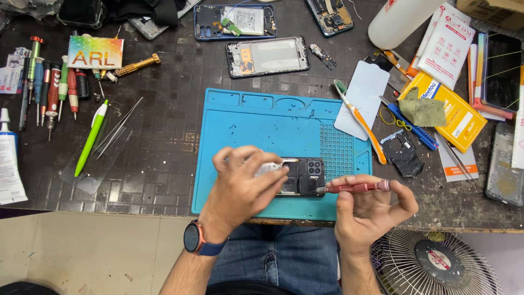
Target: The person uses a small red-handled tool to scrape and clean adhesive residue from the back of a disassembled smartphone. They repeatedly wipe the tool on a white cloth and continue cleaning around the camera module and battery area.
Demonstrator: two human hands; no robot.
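An opened phone (302, 176) with a black camera block lies face down on the blue repair mat (256, 125), near the mat's front edge. My left hand (244, 183) rests on the phone's left part and holds it down. My right hand (371, 210) grips a slim red screwdriver (357, 187), held almost level, its tip touching the phone's right edge by the camera block. A watch sits on my left wrist.
Several screwdrivers (49, 87) and a green pen (91, 136) lie at the left. Other opened phones (267, 56) sit at the back. An orange toothbrush (363, 123), yellow packet (453, 112) and boxes are at the right. A fan (436, 262) stands below the table edge.
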